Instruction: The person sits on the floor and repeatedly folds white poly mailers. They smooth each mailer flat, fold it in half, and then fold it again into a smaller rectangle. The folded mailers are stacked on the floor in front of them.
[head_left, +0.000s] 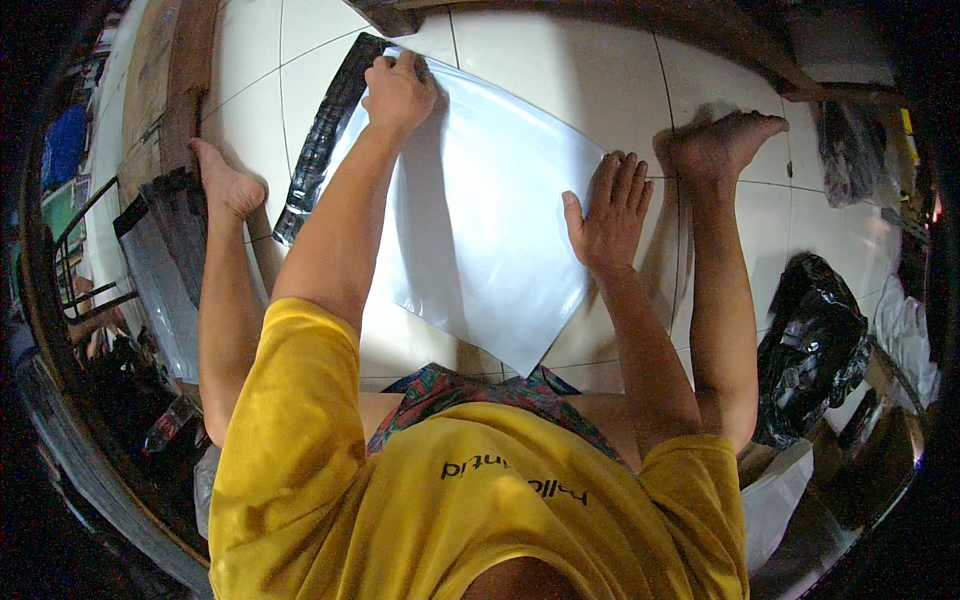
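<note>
A large white plastic mailing bag (pixel 500 200) lies flat and slanted on the tiled floor between my legs. Along its left end runs a crinkled black band (pixel 325 150). My left hand (pixel 400 92) is at the bag's far left corner beside that band, its fingers bent and closed on the plastic; the fingertips are partly hidden. At the bag's right edge, my right hand (pixel 612 222) rests palm down with fingers stretched out. It holds nothing, and its thumb lies over the edge of the bag.
White floor tiles (pixel 560 50) surround the bag. My bare feet stand on either side. Beyond the left leg lies a grey plastic bag (pixel 165 280) near a wooden board (pixel 160 90). A black plastic bundle (pixel 812 340) sits by my right leg. Dark wooden furniture (pixel 700 40) borders the far side.
</note>
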